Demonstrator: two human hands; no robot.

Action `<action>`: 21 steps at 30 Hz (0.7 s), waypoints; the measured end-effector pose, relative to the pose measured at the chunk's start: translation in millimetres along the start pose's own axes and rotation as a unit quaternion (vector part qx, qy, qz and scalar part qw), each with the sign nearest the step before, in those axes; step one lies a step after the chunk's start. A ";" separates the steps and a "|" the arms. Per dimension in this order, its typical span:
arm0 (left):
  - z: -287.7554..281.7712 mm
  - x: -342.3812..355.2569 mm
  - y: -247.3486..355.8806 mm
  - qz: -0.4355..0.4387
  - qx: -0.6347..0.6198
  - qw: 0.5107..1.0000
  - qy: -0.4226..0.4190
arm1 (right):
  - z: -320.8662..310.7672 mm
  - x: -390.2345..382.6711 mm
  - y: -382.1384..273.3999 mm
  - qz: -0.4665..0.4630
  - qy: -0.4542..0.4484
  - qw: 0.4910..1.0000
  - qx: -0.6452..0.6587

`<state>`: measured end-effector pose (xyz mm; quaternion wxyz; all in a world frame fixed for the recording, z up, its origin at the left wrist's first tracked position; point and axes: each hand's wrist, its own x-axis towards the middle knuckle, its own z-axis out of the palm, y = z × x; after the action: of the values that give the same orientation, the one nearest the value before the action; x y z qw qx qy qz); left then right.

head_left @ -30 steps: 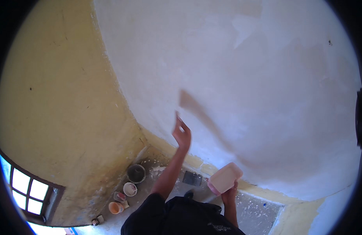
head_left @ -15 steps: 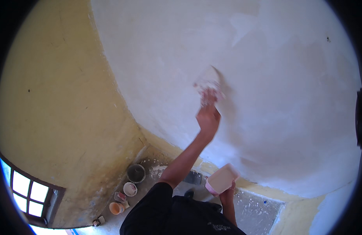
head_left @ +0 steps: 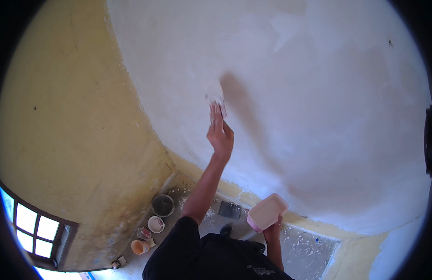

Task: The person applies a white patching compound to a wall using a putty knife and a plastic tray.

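Note:
My left hand point(head_left: 219, 133) is raised to the white wall point(head_left: 318, 93), its fingers closed around a broad putty knife point(head_left: 217, 92). Pale paste coats the blade and smears my fingers; the handle is mostly hidden by them. Whether the blade presses on the wall or stands slightly off it, I cannot tell. Lower down and to the right, my right hand point(head_left: 273, 229) grips a pink rectangular tub point(head_left: 255, 224) by its side. Smooth, pale filler fills much of the tub, which is tilted a little.
At left rises a yellow wall point(head_left: 71, 116) with a paned window point(head_left: 38, 228). Along its foot stand a dark bucket point(head_left: 162, 206), a white tub point(head_left: 155, 224), a small reddish container point(head_left: 143, 234) and an orange one point(head_left: 139, 247). A dark slab point(head_left: 230, 210) lies on the spattered floor.
My left hand has swept the putty knife leftward across the white wall, and its shadow now shows more at the right. The tub in my right hand has hardly moved.

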<state>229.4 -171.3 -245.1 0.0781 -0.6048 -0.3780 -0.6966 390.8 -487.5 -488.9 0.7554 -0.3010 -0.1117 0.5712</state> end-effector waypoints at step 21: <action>-30.9 -3.0 -24.2 -0.121 -0.005 0.992 0.042 | 12.7 -0.9 -1.5 0.011 0.037 0.999 -0.021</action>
<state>192.2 -174.5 -257.7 0.0061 -0.5254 -0.4414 -0.7274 385.2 -484.5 -477.8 0.7465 -0.3386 -0.0926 0.5652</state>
